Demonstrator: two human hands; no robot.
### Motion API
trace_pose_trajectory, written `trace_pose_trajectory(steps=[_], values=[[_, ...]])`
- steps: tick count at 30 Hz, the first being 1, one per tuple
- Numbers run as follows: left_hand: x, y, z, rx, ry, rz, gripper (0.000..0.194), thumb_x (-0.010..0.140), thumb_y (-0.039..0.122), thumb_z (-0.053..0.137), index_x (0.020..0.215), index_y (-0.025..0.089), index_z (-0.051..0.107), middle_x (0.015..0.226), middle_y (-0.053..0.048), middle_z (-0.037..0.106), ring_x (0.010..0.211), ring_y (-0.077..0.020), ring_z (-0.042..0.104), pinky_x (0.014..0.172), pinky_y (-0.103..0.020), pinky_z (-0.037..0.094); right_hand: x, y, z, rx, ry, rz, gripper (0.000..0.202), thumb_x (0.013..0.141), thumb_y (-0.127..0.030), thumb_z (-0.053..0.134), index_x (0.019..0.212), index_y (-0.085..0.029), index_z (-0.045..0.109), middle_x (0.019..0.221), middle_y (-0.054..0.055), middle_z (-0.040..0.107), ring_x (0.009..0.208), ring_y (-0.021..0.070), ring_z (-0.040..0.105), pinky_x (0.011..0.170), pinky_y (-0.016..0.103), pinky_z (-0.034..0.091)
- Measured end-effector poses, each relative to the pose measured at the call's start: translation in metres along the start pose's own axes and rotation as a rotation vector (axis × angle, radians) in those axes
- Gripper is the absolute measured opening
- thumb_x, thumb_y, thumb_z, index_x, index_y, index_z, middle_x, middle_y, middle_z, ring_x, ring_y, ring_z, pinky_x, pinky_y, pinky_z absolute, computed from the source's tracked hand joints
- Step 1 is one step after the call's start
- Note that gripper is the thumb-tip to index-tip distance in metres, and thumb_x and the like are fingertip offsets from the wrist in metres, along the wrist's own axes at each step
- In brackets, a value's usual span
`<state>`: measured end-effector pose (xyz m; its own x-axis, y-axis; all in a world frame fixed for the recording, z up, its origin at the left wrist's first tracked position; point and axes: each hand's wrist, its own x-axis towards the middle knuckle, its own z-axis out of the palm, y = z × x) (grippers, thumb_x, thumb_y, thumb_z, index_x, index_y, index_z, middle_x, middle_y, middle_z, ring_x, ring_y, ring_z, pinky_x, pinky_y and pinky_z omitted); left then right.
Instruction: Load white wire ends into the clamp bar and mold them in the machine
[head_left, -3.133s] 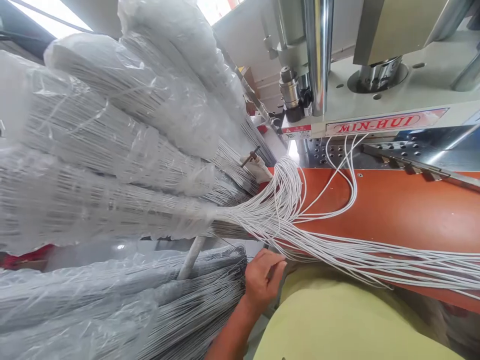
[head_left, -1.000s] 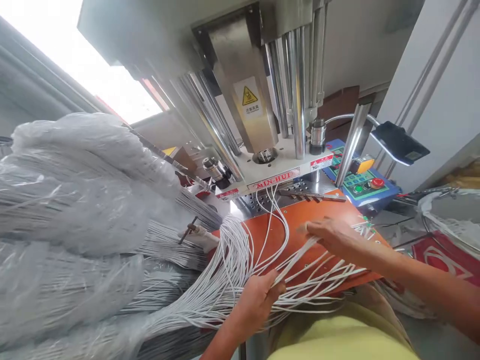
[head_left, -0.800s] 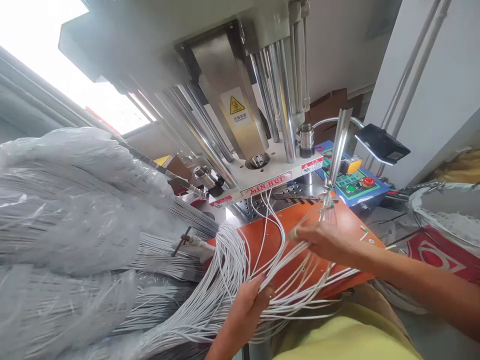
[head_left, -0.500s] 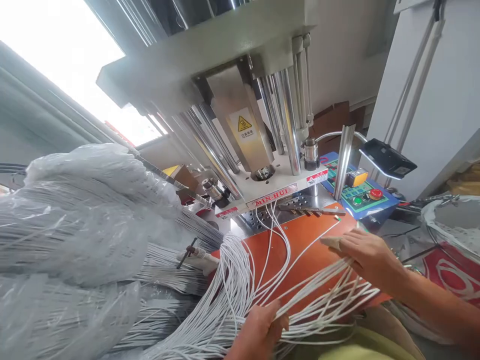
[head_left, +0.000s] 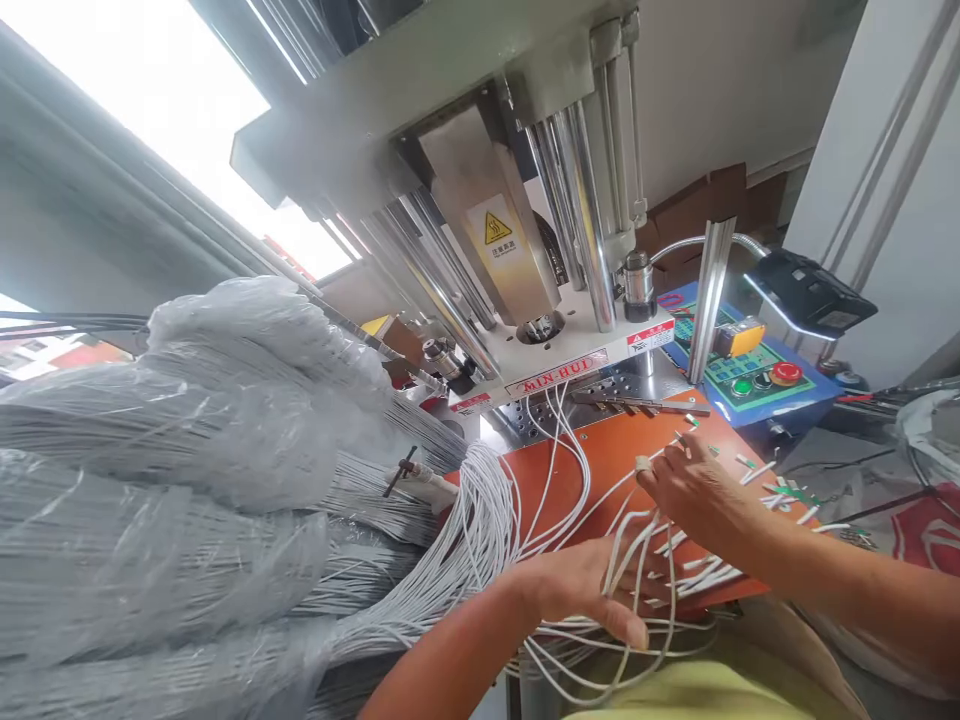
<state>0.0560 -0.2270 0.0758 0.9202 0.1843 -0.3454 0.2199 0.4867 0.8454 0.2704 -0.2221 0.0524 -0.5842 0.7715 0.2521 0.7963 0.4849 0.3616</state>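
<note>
Many white cables (head_left: 480,500) run from the left onto an orange board (head_left: 536,490). My left hand (head_left: 585,585) lies among them near the board's front edge, fingers apart, several cables looping over it. My right hand (head_left: 686,485) is over the board's right part, fingers bent around a cable near its end, a pale cover on one finger. Small green-and-white cable ends (head_left: 745,461) lie to its right. A few cables lead under the front plate of a press marked MIN-HUI (head_left: 555,378).
Plastic-wrapped cable bundles (head_left: 247,400) fill the left side. A clamp (head_left: 424,487) sits at the board's left edge. Behind on the right stand a blue control panel (head_left: 787,405), a metal post (head_left: 711,300) and a black lamp (head_left: 814,290).
My right hand has released the cable bundle and moved left and slightly up. My left hand has opened and moved right and up under looped cables. The view has shifted.
</note>
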Motion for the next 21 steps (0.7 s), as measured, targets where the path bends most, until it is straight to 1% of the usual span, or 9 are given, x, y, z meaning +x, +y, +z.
trace_pose_trajectory(steps=[3, 5, 8, 11, 14, 16, 18, 19, 21], values=[[0.016, 0.013, -0.021, -0.047, -0.12, -0.028, 0.12, 0.044, 0.052, 0.09, 0.146, 0.028, 0.033, 0.132, -0.011, 0.053, 0.13, -0.0324, 0.046, 0.104, -0.049, 0.037, 0.0, 0.017, 0.007, 0.02, 0.03, -0.074, 0.019, 0.075, -0.005, 0.053, 0.086, -0.017, 0.062, 0.069, 0.007, 0.062, 0.067, 0.0256, 0.057, 0.081, 0.046, 0.032], [0.022, 0.018, -0.031, -0.137, -0.097, -0.041, 0.121, 0.042, 0.062, 0.086, 0.145, 0.027, 0.034, 0.134, -0.012, 0.051, 0.13, -0.0333, 0.046, 0.101, -0.049, 0.04, -0.005, 0.027, 0.013, 0.026, 0.071, -0.082, 0.021, 0.075, -0.006, 0.054, 0.09, -0.018, 0.062, 0.068, 0.006, 0.062, 0.07, 0.0259, 0.057, 0.082, 0.046, 0.032], [0.04, 0.021, -0.036, -0.231, 0.067, -0.051, 0.095, 0.054, 0.077, 0.071, 0.128, 0.02, 0.054, 0.121, -0.015, 0.06, 0.113, -0.0304, 0.059, 0.092, -0.045, 0.046, -0.011, 0.027, 0.017, 0.018, 0.088, -0.035, 0.018, 0.077, -0.009, 0.054, 0.09, -0.017, 0.063, 0.071, 0.007, 0.062, 0.072, 0.0266, 0.056, 0.082, 0.047, 0.032], [0.068, 0.025, -0.026, -0.167, 0.153, -0.055, 0.069, 0.061, 0.068, 0.075, 0.104, 0.014, 0.063, 0.094, -0.011, 0.066, 0.083, -0.021, 0.065, 0.079, -0.034, 0.049, -0.011, 0.021, 0.017, 0.082, 0.039, 0.027, 0.009, 0.078, -0.015, 0.056, 0.082, -0.017, 0.064, 0.073, 0.009, 0.063, 0.071, 0.0265, 0.056, 0.079, 0.046, 0.034], [0.086, 0.027, -0.008, -0.14, 0.257, -0.038, 0.054, 0.065, 0.055, 0.08, 0.095, 0.014, 0.06, 0.072, 0.0, 0.057, 0.051, -0.0065, 0.049, 0.053, -0.021, 0.039, -0.014, 0.028, 0.017, 0.22, 0.086, 0.071, 0.025, 0.08, -0.017, 0.057, 0.104, -0.019, 0.064, 0.089, 0.011, 0.068, 0.089, 0.0288, 0.058, 0.082, 0.046, 0.037], [0.088, 0.024, 0.001, -0.08, 0.401, 0.004, 0.046, 0.073, 0.051, 0.075, 0.097, 0.015, 0.059, 0.063, 0.005, 0.049, 0.043, -0.0026, 0.033, 0.044, -0.018, 0.024, -0.022, 0.04, 0.019, 0.325, 0.151, 0.152, 0.049, 0.08, -0.016, 0.057, 0.128, -0.021, 0.054, 0.118, 0.013, 0.064, 0.114, 0.0307, 0.052, 0.088, 0.046, 0.038], [0.085, 0.016, 0.004, 0.005, 0.555, 0.073, 0.041, 0.081, 0.051, 0.067, 0.099, 0.015, 0.058, 0.06, 0.007, 0.046, 0.042, -0.0027, 0.027, 0.043, -0.019, 0.017, -0.035, 0.052, 0.025, 0.428, 0.167, 0.298, 0.067, 0.078, -0.02, 0.058, 0.142, -0.023, 0.039, 0.143, 0.013, 0.047, 0.132, 0.0317, 0.039, 0.089, 0.045, 0.042], [0.083, 0.012, 0.004, 0.033, 0.611, 0.107, 0.04, 0.083, 0.051, 0.063, 0.099, 0.014, 0.058, 0.059, 0.006, 0.046, 0.043, -0.0032, 0.027, 0.043, -0.02, 0.016, -0.043, 0.056, 0.029, 0.482, 0.149, 0.391, 0.07, 0.078, -0.022, 0.057, 0.145, -0.024, 0.036, 0.148, 0.012, 0.043, 0.133, 0.0317, 0.039, 0.087, 0.043, 0.045], [0.079, 0.004, 0.001, 0.033, 0.643, 0.132, 0.037, 0.084, 0.047, 0.062, 0.098, 0.013, 0.059, 0.058, 0.006, 0.047, 0.044, -0.004, 0.03, 0.044, -0.02, 0.018, -0.058, 0.058, 0.04, 0.616, 0.08, 0.583, 0.062, 0.083, -0.026, 0.051, 0.144, -0.026, 0.038, 0.139, 0.01, 0.053, 0.119, 0.029, 0.055, 0.078, 0.038, 0.05]])
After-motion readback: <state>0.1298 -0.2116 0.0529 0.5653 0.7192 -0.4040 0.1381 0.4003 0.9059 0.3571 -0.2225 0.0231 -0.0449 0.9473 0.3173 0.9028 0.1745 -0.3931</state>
